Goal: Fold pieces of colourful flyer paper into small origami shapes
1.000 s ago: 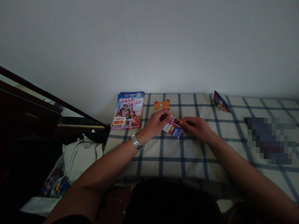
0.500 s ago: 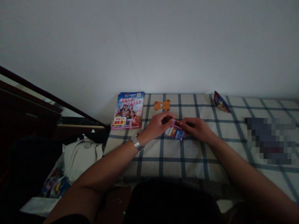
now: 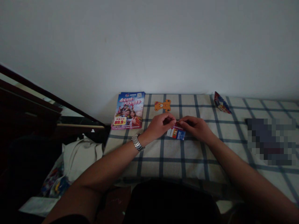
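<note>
A small folded paper flyer (image 3: 177, 133), printed in blue, white and red, is between my hands over the checked cloth (image 3: 149, 165). My left hand (image 3: 160, 124), with a silver watch at the wrist, pinches its upper left edge between thumb and index finger. On the other side, my right hand (image 3: 195, 127) pinches the upper right edge. My fingertips almost meet and cover the flyer's top. Left of my hands lies a stack of flyers (image 3: 128, 110) with a blue and pink cover. A folded flyer piece (image 3: 221, 104) stands tilted near the wall at the right.
An orange teddy bear picture (image 3: 163, 105) lies on the cloth beyond my hands. A blurred dark object (image 3: 268, 141) is at the right. A white wall (image 3: 163, 46) rises behind. Down at the left sit a pale cloth bag (image 3: 81, 155) and dark wooden rails (image 3: 46, 90).
The folded flyer has turned slightly and sits a little further right between my fingers. My fingertips have come closer together at its top edge. The stack and the standing piece stay put.
</note>
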`<action>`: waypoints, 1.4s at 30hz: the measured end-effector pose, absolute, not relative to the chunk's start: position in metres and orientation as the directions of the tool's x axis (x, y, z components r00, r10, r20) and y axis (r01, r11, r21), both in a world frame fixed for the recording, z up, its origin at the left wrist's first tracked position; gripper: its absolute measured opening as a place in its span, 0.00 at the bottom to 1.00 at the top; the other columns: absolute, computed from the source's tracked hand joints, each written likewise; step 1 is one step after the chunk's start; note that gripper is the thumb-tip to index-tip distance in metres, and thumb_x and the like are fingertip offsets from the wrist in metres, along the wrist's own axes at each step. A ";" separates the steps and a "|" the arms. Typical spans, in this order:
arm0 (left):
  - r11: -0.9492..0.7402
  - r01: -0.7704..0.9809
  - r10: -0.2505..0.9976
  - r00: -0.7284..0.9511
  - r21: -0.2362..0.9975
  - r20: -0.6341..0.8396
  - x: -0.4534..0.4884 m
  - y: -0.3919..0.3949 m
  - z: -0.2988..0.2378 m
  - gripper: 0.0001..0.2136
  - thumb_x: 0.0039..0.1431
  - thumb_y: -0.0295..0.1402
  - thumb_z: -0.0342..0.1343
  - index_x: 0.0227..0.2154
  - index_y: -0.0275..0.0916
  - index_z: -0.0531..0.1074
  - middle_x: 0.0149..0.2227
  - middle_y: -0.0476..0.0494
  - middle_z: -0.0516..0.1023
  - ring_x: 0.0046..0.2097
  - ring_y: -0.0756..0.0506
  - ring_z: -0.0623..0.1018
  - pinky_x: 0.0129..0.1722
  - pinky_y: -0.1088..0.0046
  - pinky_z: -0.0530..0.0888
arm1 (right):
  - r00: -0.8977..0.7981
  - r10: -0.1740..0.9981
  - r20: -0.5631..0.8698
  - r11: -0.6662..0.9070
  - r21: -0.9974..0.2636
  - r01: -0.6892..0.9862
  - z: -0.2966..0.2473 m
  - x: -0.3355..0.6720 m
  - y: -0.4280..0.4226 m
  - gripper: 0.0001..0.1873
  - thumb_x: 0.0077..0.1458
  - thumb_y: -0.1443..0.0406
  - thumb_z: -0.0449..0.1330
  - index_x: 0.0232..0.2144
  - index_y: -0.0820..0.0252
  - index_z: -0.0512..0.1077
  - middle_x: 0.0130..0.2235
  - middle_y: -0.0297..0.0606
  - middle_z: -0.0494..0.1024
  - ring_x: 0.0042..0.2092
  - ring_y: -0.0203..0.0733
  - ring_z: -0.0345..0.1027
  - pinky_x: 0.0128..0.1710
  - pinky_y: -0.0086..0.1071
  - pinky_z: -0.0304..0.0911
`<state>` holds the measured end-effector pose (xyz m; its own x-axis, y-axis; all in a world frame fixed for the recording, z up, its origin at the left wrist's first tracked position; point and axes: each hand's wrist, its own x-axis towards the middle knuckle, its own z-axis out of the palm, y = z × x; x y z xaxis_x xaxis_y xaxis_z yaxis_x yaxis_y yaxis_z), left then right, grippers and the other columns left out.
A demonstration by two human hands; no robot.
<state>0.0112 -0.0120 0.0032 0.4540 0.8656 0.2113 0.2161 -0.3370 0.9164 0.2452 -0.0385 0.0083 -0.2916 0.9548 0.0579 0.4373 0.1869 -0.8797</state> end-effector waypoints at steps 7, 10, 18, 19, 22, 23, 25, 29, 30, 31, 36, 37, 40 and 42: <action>-0.322 0.172 0.860 0.464 0.931 0.212 0.012 -0.012 0.003 0.13 0.70 0.44 0.61 0.40 0.38 0.79 0.37 0.45 0.83 0.38 0.46 0.81 0.40 0.71 0.76 | -0.254 0.963 0.088 0.197 -0.873 0.445 0.009 0.245 -0.038 0.20 0.64 0.46 0.64 0.40 0.54 0.83 0.36 0.39 0.86 0.35 0.46 0.78 0.36 0.38 0.72; -0.338 0.155 0.859 0.454 0.928 0.237 0.010 -0.009 0.002 0.14 0.71 0.46 0.59 0.42 0.38 0.79 0.41 0.43 0.84 0.42 0.45 0.82 0.44 0.70 0.77 | -0.228 0.968 0.105 0.202 -0.865 0.459 0.009 0.246 -0.037 0.20 0.64 0.46 0.64 0.39 0.54 0.82 0.35 0.38 0.86 0.34 0.46 0.77 0.35 0.37 0.71; -0.359 0.145 0.855 0.447 0.922 0.263 0.008 -0.005 -0.003 0.15 0.72 0.46 0.59 0.40 0.39 0.79 0.40 0.45 0.83 0.42 0.46 0.81 0.44 0.70 0.76 | -0.230 0.966 0.120 0.216 -0.864 0.455 0.010 0.247 -0.037 0.18 0.66 0.48 0.64 0.39 0.54 0.82 0.35 0.38 0.85 0.34 0.45 0.77 0.34 0.36 0.70; -0.359 0.145 0.855 0.448 0.922 0.263 0.008 -0.005 -0.003 0.15 0.72 0.46 0.59 0.40 0.39 0.79 0.40 0.45 0.83 0.42 0.46 0.81 0.44 0.70 0.76 | -0.230 0.965 0.127 0.221 -0.863 0.453 0.009 0.247 -0.037 0.18 0.66 0.48 0.64 0.39 0.55 0.82 0.35 0.38 0.85 0.34 0.45 0.77 0.34 0.36 0.70; -0.355 0.141 0.855 0.448 0.924 0.260 0.008 -0.004 -0.002 0.15 0.72 0.46 0.59 0.40 0.39 0.79 0.39 0.45 0.83 0.42 0.46 0.81 0.43 0.71 0.76 | -0.225 0.963 0.149 0.238 -0.862 0.448 0.007 0.248 -0.037 0.18 0.66 0.48 0.64 0.39 0.55 0.82 0.36 0.38 0.86 0.35 0.44 0.77 0.34 0.36 0.70; -0.354 0.140 0.855 0.448 0.925 0.260 0.008 -0.004 -0.002 0.15 0.72 0.46 0.59 0.40 0.39 0.79 0.39 0.45 0.83 0.41 0.46 0.81 0.43 0.71 0.76 | -0.226 0.962 0.153 0.242 -0.861 0.447 0.006 0.248 -0.037 0.18 0.66 0.48 0.64 0.39 0.55 0.82 0.36 0.38 0.86 0.35 0.44 0.77 0.34 0.36 0.70; -0.361 0.150 0.857 0.443 0.920 0.264 0.007 -0.005 -0.002 0.15 0.72 0.46 0.58 0.40 0.39 0.79 0.38 0.46 0.82 0.40 0.46 0.81 0.42 0.71 0.75 | -0.229 0.961 0.152 0.243 -0.861 0.447 0.005 0.249 -0.036 0.18 0.66 0.48 0.64 0.40 0.55 0.82 0.36 0.38 0.86 0.35 0.45 0.77 0.34 0.36 0.70; -0.399 0.199 0.861 0.418 0.895 0.290 0.007 -0.006 -0.001 0.14 0.72 0.45 0.59 0.39 0.39 0.79 0.38 0.46 0.82 0.39 0.46 0.80 0.41 0.71 0.74 | -0.233 0.962 0.145 0.240 -0.854 0.461 0.006 0.249 -0.037 0.19 0.66 0.47 0.63 0.40 0.54 0.82 0.37 0.38 0.86 0.35 0.45 0.78 0.34 0.36 0.70; -0.408 0.206 0.860 0.413 0.889 0.299 0.007 -0.006 -0.001 0.13 0.72 0.44 0.59 0.39 0.39 0.79 0.37 0.46 0.82 0.40 0.46 0.80 0.41 0.71 0.74 | -0.234 0.962 0.144 0.240 -0.852 0.465 0.006 0.249 -0.037 0.19 0.67 0.47 0.63 0.40 0.54 0.82 0.36 0.38 0.86 0.35 0.45 0.78 0.34 0.36 0.70; -0.414 0.210 0.859 0.412 0.886 0.304 0.007 -0.006 0.000 0.13 0.72 0.43 0.59 0.38 0.39 0.78 0.37 0.47 0.82 0.39 0.47 0.79 0.41 0.71 0.74 | -0.235 0.961 0.145 0.242 -0.850 0.467 0.007 0.249 -0.037 0.19 0.67 0.47 0.63 0.40 0.54 0.82 0.36 0.38 0.86 0.35 0.45 0.78 0.34 0.36 0.70; -0.441 0.231 0.853 0.408 0.867 0.325 0.007 -0.005 0.001 0.13 0.73 0.42 0.58 0.36 0.39 0.76 0.35 0.48 0.79 0.37 0.47 0.77 0.39 0.71 0.71 | -0.249 0.956 0.155 0.258 -0.846 0.467 0.010 0.247 -0.037 0.18 0.68 0.48 0.62 0.39 0.55 0.82 0.34 0.37 0.85 0.34 0.44 0.77 0.34 0.35 0.70; -0.453 0.251 0.851 0.408 0.856 0.331 0.007 -0.005 0.002 0.13 0.73 0.43 0.58 0.35 0.39 0.75 0.34 0.48 0.79 0.37 0.47 0.77 0.39 0.71 0.71 | -0.250 0.956 0.153 0.257 -0.848 0.464 0.010 0.247 -0.037 0.18 0.68 0.48 0.62 0.39 0.55 0.82 0.34 0.37 0.85 0.34 0.43 0.77 0.34 0.34 0.70; -0.488 0.312 0.842 0.415 0.815 0.346 0.007 -0.008 0.002 0.14 0.76 0.44 0.54 0.36 0.39 0.74 0.34 0.48 0.78 0.38 0.47 0.76 0.40 0.69 0.70 | -0.248 0.958 0.145 0.248 -0.853 0.460 0.008 0.248 -0.038 0.19 0.68 0.48 0.62 0.40 0.55 0.82 0.34 0.37 0.85 0.34 0.44 0.77 0.34 0.35 0.70; -0.500 0.339 0.840 0.415 0.797 0.350 0.007 -0.010 0.003 0.14 0.77 0.43 0.53 0.37 0.40 0.73 0.35 0.47 0.78 0.38 0.46 0.77 0.41 0.69 0.70 | -0.246 0.958 0.145 0.250 -0.844 0.475 0.008 0.248 -0.038 0.18 0.69 0.49 0.61 0.40 0.55 0.82 0.35 0.38 0.85 0.35 0.44 0.78 0.34 0.35 0.70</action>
<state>0.0075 -0.0097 0.0032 0.4148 0.8397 0.3505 0.3389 -0.5000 0.7970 0.2480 -0.0378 0.0077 -0.2459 0.9584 0.1449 0.4754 0.2495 -0.8437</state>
